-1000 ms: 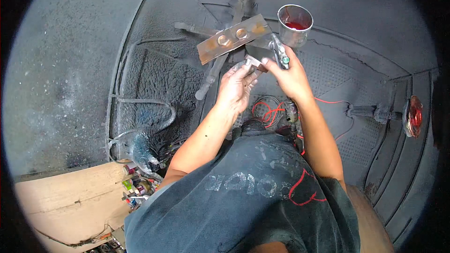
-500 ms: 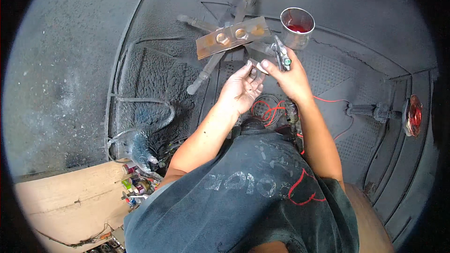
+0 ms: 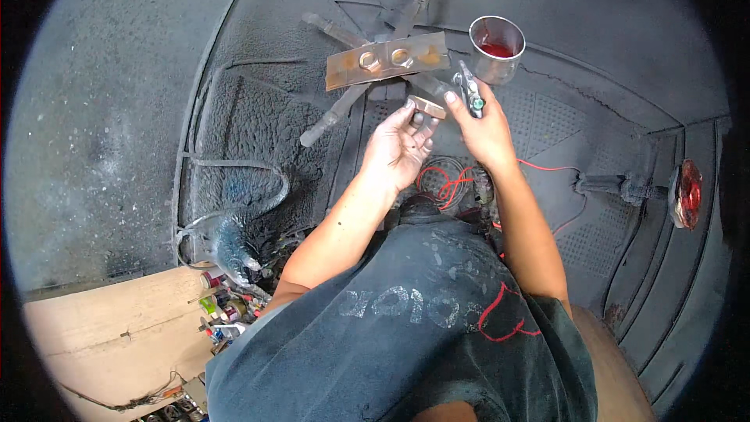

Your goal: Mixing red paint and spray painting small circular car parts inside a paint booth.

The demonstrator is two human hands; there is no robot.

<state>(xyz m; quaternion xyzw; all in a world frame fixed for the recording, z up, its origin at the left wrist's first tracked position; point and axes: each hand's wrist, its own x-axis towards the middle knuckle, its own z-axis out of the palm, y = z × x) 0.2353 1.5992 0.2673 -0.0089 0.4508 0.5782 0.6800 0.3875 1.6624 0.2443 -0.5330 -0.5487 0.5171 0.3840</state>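
Between the fingertips and thumb of my left hand (image 3: pixel 400 148) is a small copper-coloured piece (image 3: pixel 428 107) with angular edges, seen nearly edge-on. My right hand (image 3: pixel 490 133) is wrapped round a spray gun (image 3: pixel 470 92), its thumb close to the small piece. A metal cup (image 3: pixel 498 70) with red liquid inside sits at the gun's far end. Just beyond my left hand, a brown strip (image 3: pixel 387 70) bears two shiny ring-like pieces, the left ring (image 3: pixel 369 60) and the right ring (image 3: pixel 401 57). The strip rests on a dusty stand with several arms (image 3: pixel 336 117).
Grey, overspray-coated panels surround the stand. An orange-red hose (image 3: pixel 449 187) coils below my hands and runs right. At the right wall is a round red-stained object (image 3: pixel 687 194). Lower left, several bottles and cans (image 3: pixel 223 305) stand beside a tan board (image 3: pixel 117 336).
The small piece has turned and shows more of its face. My right thumb has drawn away from it. The strip and its stand have rotated slightly.
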